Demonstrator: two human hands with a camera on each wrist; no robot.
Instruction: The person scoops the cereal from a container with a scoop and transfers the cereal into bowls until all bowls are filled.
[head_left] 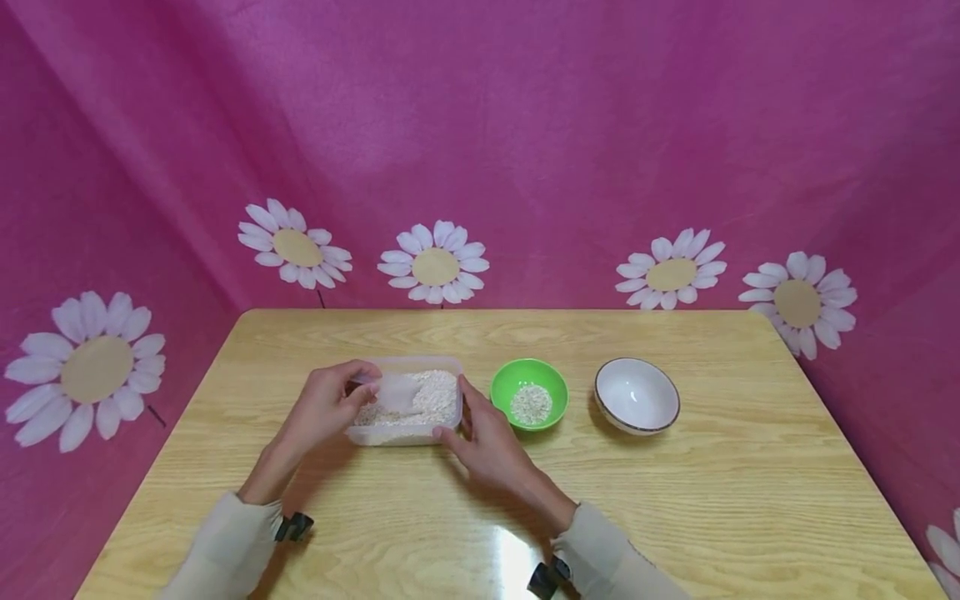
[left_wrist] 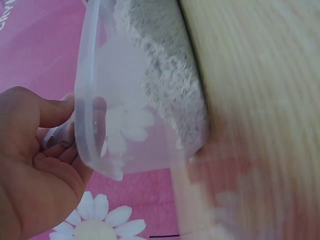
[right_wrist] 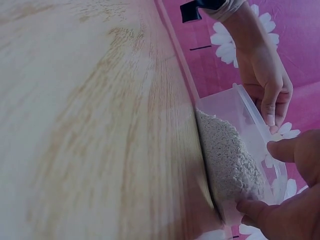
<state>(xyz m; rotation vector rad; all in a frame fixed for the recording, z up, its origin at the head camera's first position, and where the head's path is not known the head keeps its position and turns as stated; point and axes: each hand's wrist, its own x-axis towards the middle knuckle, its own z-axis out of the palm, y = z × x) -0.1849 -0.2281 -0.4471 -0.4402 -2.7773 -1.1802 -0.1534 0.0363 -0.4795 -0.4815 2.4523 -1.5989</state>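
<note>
A clear plastic container (head_left: 405,436) holds a heap of pale oat-like flakes (head_left: 438,392), sloping inside it. My left hand (head_left: 324,407) pinches a translucent scoop (head_left: 397,393) over the flakes; from the left wrist view the hand (left_wrist: 40,155) is beyond the container's rim, and the scoop's handle is partly hidden by the fingers. At the container's right end, my right hand (head_left: 491,440) grips the wall, thumb toward the front corner and fingers along the side. Its fingers (right_wrist: 255,210) press against the clear wall in the right wrist view.
Just right of my right hand stands a green bowl (head_left: 507,380) with a small pile of flakes in its bottom. Further right is a white bowl (head_left: 637,392) with a dark rim. All stand on a wooden table (head_left: 720,500), backed by a pink flowered cloth (head_left: 525,167).
</note>
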